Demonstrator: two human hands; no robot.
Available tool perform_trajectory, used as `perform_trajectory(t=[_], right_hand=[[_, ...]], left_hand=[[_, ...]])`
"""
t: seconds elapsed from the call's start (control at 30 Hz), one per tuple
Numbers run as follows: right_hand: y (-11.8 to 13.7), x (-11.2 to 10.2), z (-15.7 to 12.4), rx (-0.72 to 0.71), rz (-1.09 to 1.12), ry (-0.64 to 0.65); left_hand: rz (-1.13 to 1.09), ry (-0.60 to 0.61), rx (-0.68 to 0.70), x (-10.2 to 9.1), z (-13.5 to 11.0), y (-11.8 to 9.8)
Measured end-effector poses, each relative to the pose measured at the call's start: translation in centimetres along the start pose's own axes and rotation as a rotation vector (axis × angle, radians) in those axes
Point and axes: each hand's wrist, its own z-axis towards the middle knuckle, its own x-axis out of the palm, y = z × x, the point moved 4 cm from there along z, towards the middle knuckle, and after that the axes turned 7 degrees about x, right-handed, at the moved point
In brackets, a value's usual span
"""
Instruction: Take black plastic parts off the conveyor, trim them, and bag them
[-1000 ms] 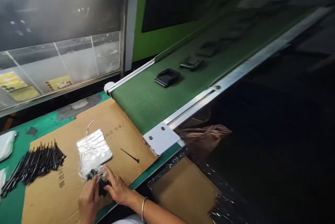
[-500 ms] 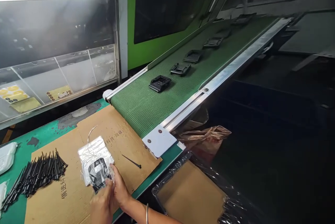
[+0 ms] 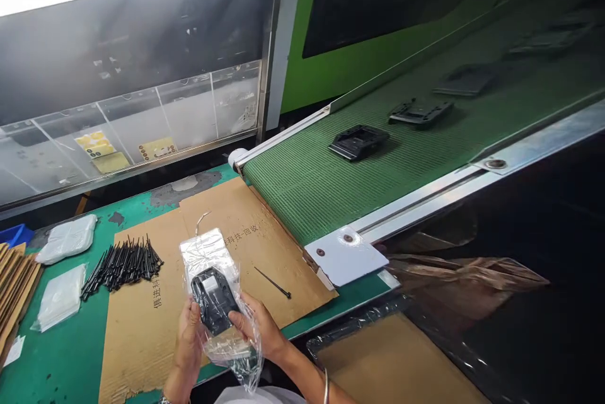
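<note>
Both my hands hold a clear plastic bag with a black plastic part inside it, lifted just above the cardboard sheet. My left hand grips the bag's left side, fingers curled. On the right side my right hand is closed on the bag. A stack of clear bags lies on the cardboard right behind the part. One loose black cable tie lies to the right of my hands.
A pile of black cable ties lies at the left, with white bag packs beyond. A green conveyor belt carries several black parts toward the table. A lined cardboard box stands below right.
The black part went into the bag, and both hands lifted the bagged part off the cardboard. The camera swung right and down; the parts on the belt came nearer.
</note>
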Motion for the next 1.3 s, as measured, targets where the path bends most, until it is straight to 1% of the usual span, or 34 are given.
perform_trajectory(t=[0.03, 0.07, 0.13, 0.2, 0.27, 0.33, 0.4, 0.47, 0.5, 0.53, 0.6, 0.63, 0.73, 0.83, 0.9, 0.97, 1.07, 1.1, 1.17, 1.23, 1.3], right_hand=[[0.1, 0.4, -0.1, -0.015, -0.082, 0.011], [0.1, 0.7, -0.1, -0.031, -0.152, 0.002], [-0.3, 0.7, -0.2, -0.040, -0.216, -0.061], [-0.8, 0.2, -0.4, -0.018, -0.223, -0.111], [-1.3, -0.6, -1.0, 0.008, -0.279, -0.103], [-1.5, -1.5, -1.8, 0.031, -0.425, -0.057], [-1.4, -2.3, -2.6, 0.031, -0.584, -0.066], [-0.8, -2.7, -3.0, -0.037, -0.633, -0.144], [-0.4, -2.5, -3.0, -0.095, -0.622, -0.172], [-0.1, -2.0, -2.9, -0.157, -0.607, -0.174], [-0.1, -0.4, -2.3, -0.237, -0.592, -0.101], [-0.4, 0.5, -1.9, -0.234, -0.574, -0.034], [-2.2, 2.7, -1.2, -0.091, -0.373, 0.179], [-3.6, 3.6, -1.4, 0.063, -0.139, 0.363], [-3.8, 3.9, -1.8, 0.145, -0.092, 0.511], [-3.5, 4.2, -2.3, 0.220, -0.087, 0.674], [-2.6, 4.9, -2.8, 0.315, -0.082, 0.849], [-2.3, 5.3, -2.9, 0.349, -0.080, 0.888], [-1.9, 6.4, -3.1, 0.399, -0.077, 0.925], [-1.5, 8.0, -3.0, 0.409, -0.073, 0.911], [-1.1, 10.1, -2.8, 0.373, -0.079, 0.866]], left_hand=[[-0.163, 0.002, -0.097, 0.4, -0.2, 0.4], [-0.284, -0.034, -0.163, 0.6, -0.4, 0.7], [-0.345, -0.143, -0.194, 0.4, -0.5, 0.9], [-0.354, -0.235, -0.173, -0.3, -0.4, 1.2], [-0.354, -0.319, -0.136, -1.3, -0.2, 1.6], [-0.330, -0.398, -0.073, -2.3, -0.1, 1.9], [-0.286, -0.457, 0.005, -2.9, -0.3, 2.1], [-0.238, -0.467, 0.064, -3.0, -0.9, 2.1], [-0.219, -0.455, 0.082, -2.8, -1.3, 2.1], [-0.205, -0.439, 0.091, -2.5, -1.8, 2.1], [-0.192, -0.396, 0.089, -1.6, -2.9, 2.3], [-0.198, -0.368, 0.081, -1.2, -3.4, 2.4], [-0.291, -0.314, 0.013, -0.7, -4.7, 2.9], [-0.483, -0.316, -0.145, -1.4, -5.4, 4.0], [-0.565, -0.272, -0.258, -1.9, -5.8, 4.6], [-0.587, -0.185, -0.351, -2.1, -6.4, 5.2], [-0.611, -0.060, -0.438, -2.2, -7.6, 5.8], [-0.616, -0.028, -0.438, -2.4, -7.9, 5.7], [-0.621, 0.018, -0.401, -3.1, -8.5, 5.1], [-0.614, 0.047, -0.341, -4.3, -8.8, 4.0], [-0.589, 0.059, -0.272, -5.9, -9.0, 2.5]])
